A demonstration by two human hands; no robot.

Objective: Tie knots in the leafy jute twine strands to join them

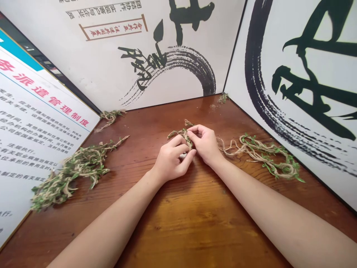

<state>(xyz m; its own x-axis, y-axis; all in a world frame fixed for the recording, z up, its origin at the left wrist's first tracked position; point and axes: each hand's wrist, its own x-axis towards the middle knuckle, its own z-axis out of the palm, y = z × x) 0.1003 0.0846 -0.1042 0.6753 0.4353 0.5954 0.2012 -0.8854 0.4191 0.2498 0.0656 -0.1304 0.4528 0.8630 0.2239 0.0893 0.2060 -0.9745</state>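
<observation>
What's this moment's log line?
left hand: holds leafy jute twine | right hand: pinches it | nearby: twine piles on wooden tabletop

Place: an office, as I read it from my remote view.
Left wall: a printed rules board (pixel 36 123), its pink heading reading "…派遣管理制度" (dispatch management rules) above dense Chinese text.
Back wall: a back calligraphy panel (pixel 97 74) with a brushed ink ring and a small framed motto.
Right wall: a right calligraphy panel (pixel 312 85) in large black brushwork.
Work surface: a varnished wooden tabletop (pixel 200 230), set against these walls.
</observation>
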